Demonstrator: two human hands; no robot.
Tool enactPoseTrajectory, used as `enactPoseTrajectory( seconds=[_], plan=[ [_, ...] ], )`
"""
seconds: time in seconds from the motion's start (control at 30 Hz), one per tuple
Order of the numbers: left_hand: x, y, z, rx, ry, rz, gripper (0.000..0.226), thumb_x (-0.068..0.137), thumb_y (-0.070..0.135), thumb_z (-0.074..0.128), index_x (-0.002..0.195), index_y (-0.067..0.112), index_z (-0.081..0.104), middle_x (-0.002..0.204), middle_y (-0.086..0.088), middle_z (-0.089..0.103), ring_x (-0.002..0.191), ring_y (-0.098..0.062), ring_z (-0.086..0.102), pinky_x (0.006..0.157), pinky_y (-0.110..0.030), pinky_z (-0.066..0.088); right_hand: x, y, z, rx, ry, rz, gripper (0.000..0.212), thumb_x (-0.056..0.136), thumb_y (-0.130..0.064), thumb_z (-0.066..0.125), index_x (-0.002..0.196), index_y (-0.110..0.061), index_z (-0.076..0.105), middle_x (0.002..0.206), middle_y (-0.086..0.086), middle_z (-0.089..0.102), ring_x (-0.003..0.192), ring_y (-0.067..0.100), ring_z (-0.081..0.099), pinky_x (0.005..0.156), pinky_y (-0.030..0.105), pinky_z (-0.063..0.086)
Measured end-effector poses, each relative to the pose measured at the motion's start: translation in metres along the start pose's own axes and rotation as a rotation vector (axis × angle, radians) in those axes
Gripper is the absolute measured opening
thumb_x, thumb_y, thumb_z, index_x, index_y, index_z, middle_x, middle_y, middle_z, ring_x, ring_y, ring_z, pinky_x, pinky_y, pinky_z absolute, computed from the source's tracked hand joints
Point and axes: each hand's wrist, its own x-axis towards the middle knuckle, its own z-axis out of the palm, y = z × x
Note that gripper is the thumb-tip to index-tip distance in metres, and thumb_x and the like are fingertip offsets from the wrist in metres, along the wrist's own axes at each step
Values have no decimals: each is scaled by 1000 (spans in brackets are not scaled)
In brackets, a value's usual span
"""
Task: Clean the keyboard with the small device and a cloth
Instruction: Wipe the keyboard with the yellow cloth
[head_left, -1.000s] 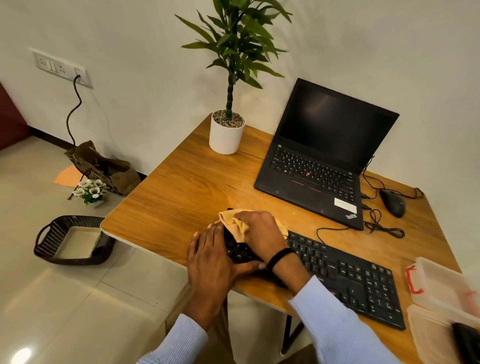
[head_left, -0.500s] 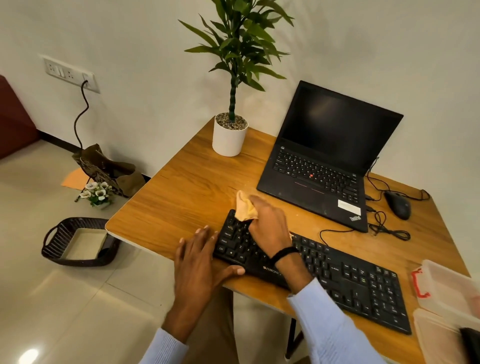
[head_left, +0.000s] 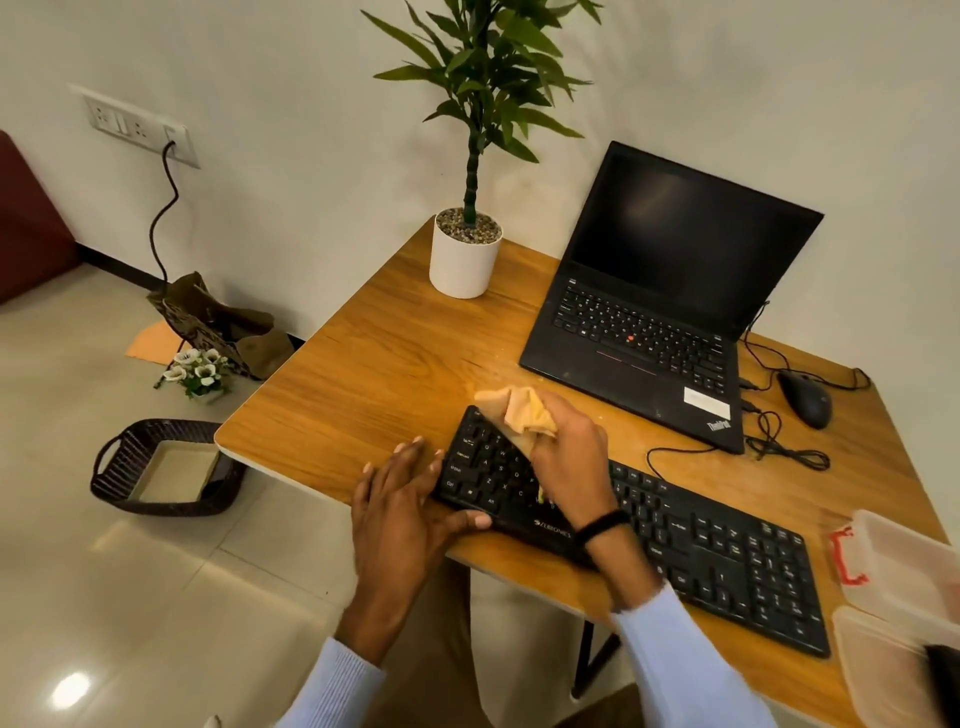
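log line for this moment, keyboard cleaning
step: wiping keyboard | right hand: grips cloth over left-end keys | left hand: fingers straight, at keyboard's left end | laptop: open, screen dark

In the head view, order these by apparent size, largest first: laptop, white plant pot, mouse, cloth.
laptop
white plant pot
cloth and mouse: look alike; right hand hides part of the cloth, so unranked.

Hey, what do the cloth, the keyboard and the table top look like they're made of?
Cloth: soft fabric, matte pale orange; it bunches in folds in the right hand.
Keyboard: black plastic, matte, with moulded keys and printed legends.
Table top: wood grain with a slight sheen and a pale edge, perhaps laminate.
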Motion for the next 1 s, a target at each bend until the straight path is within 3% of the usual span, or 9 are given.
enactPoseTrajectory(
  seconds=[0.07,0.13,0.27,0.37,0.47,0.53,0.63,0.8,1.0],
  plan=[
    [0,2,-2,1,-12,-4,106,56,94,43,142,32,55,158,10,37,150,-7,20,119,-27,-3,9,-7,21,-82,127,111,45,86,-1,60,128,-17,58,123,-2,64,109,10,58,90,12,45],
    [-1,1,-2,12,-20,-10,98,61,88,47,140,31,57,157,10,39,150,-9,22,118,-26,-5,4,-14,47,-164,-55,83,58,84,5,53,139,-15,46,142,6,50,131,20,44,111,29,34],
    [-1,-3,4,18,18,12,58,80,54,54,129,25,67,152,4,47,146,-17,34,119,-35,9,-38,-26,58,-258,-358,-162,68,85,4,46,148,-16,32,158,3,24,147,15,16,117,22,-5],
    [-1,-6,4,40,43,31,48,84,40,63,130,25,67,152,3,47,145,-20,36,118,-36,13,-65,-27,33,-135,-466,-237,55,87,-6,56,140,-20,48,147,-1,45,137,11,37,117,19,14],
    [-1,-3,1,38,14,18,80,72,72,53,137,27,62,153,5,45,146,-16,33,119,-35,11,-51,-25,-3,24,-494,-145,31,85,-10,61,111,-25,68,108,-8,71,99,5,62,87,21,48],
    [0,0,-2,30,-24,-3,100,59,88,45,139,30,58,156,8,40,149,-11,26,120,-34,6,-24,-23,-10,-34,-252,-64,30,86,-5,58,108,-22,68,102,-5,71,90,5,61,76,17,47],
    [-1,3,-5,5,-31,-4,107,56,92,43,142,29,55,159,7,37,150,-10,21,121,-34,2,12,-20,4,-174,-5,10,44,84,6,51,121,-17,61,111,4,67,99,14,60,83,21,46],
    [0,5,-7,6,-36,-26,110,54,92,40,143,29,55,159,8,35,150,-8,19,122,-33,-1,20,-25,37,-395,-298,-212,49,82,13,48,125,-10,55,131,15,54,134,30,37,114,36,24],
    [-1,1,-1,2,-28,-24,101,62,90,45,136,25,61,157,7,39,150,-11,23,123,-38,5,2,-17,31,-403,-545,-379,58,82,9,47,132,-18,53,146,9,44,142,24,29,117,34,18]
  ],
)
